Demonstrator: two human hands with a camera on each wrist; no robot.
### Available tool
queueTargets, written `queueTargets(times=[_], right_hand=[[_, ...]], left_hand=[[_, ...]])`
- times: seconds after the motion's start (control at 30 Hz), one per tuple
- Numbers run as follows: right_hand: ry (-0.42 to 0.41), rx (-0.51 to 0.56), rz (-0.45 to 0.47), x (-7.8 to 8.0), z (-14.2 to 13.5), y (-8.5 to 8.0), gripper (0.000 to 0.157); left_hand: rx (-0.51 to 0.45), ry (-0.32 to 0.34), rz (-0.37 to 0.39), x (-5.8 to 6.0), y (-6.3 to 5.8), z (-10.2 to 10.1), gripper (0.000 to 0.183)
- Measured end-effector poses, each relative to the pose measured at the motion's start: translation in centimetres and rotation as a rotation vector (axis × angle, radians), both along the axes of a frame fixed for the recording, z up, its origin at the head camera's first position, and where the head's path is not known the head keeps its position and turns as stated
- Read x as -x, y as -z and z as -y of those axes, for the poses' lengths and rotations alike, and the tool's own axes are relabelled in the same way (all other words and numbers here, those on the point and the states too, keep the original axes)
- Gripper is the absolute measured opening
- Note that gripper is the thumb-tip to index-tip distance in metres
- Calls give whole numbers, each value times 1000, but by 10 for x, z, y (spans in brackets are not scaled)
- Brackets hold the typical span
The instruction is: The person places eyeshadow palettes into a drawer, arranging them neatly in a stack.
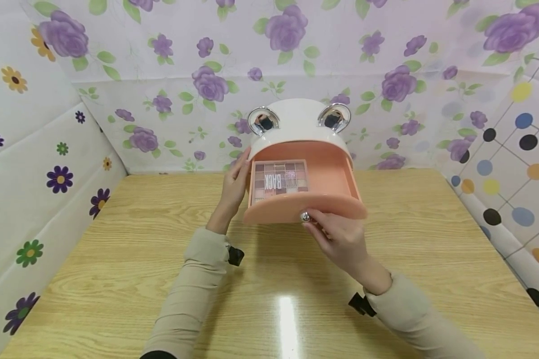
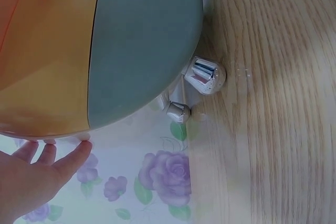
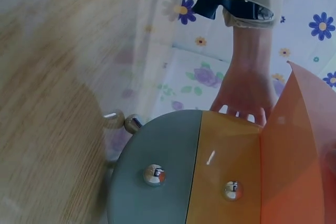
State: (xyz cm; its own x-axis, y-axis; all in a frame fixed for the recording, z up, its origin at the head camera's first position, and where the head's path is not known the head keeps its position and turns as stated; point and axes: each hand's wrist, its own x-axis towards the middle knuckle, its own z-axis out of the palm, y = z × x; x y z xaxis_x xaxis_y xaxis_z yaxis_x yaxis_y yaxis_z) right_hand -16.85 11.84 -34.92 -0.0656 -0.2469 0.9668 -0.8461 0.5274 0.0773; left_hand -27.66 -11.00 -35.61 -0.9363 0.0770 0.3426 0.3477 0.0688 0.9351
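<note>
A white frog-like drawer cabinet [image 1: 296, 114] with two silver eyes stands on the table. Its peach top drawer [image 1: 269, 210] is pulled out. Inside, on the left, lies an eyeshadow palette [image 1: 280, 180] under a clear lid with printed letters. My right hand [image 1: 341, 239] pinches the drawer's round silver knob [image 1: 305, 216] between thumb and fingers. My left hand [image 1: 234, 187] rests with extended fingers against the cabinet's left side. Two lower drawer fronts, one yellow-orange [image 2: 47, 56] and one grey-green [image 2: 147, 45], stay closed in the left wrist view.
Silver feet [image 2: 207, 75] hold the cabinet above the wooden table [image 1: 139, 259]. Behind it hangs a cloth with purple roses [image 1: 208, 84]. A flowered cloth [image 1: 27, 164] borders the left, and a dotted one [image 1: 516, 164] the right.
</note>
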Motion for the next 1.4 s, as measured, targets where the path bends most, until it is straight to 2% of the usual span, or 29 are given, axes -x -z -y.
queueTargets(times=[0.13, 0.33, 0.63, 0.8, 0.9, 0.97, 1.2, 1.4], right_hand=[[38, 10, 9, 4, 2, -5, 28], [54, 23, 100, 15, 4, -9, 31], [65, 26, 161, 33, 5, -11, 31], [91, -1, 183, 45, 5, -14, 21], [106, -4, 203, 54, 6, -15, 22], [109, 0, 222, 59, 6, -16, 21], [105, 19, 284, 79, 9, -18, 19], [85, 34, 344, 89, 7, -17, 17]], left_hand=[[9, -11, -11, 0, 1, 1, 44], [0, -16, 20, -1, -1, 2, 44], [-37, 21, 56, -3, -2, 1, 44], [-70, 41, 86, -2, -3, 2, 43], [-66, 40, 111, -3, -5, 2, 42], [-59, 44, 122, -5, -7, 3, 41], [-35, 42, 120, -22, -24, -2, 43], [-4, 52, 113, -24, -24, -1, 44]])
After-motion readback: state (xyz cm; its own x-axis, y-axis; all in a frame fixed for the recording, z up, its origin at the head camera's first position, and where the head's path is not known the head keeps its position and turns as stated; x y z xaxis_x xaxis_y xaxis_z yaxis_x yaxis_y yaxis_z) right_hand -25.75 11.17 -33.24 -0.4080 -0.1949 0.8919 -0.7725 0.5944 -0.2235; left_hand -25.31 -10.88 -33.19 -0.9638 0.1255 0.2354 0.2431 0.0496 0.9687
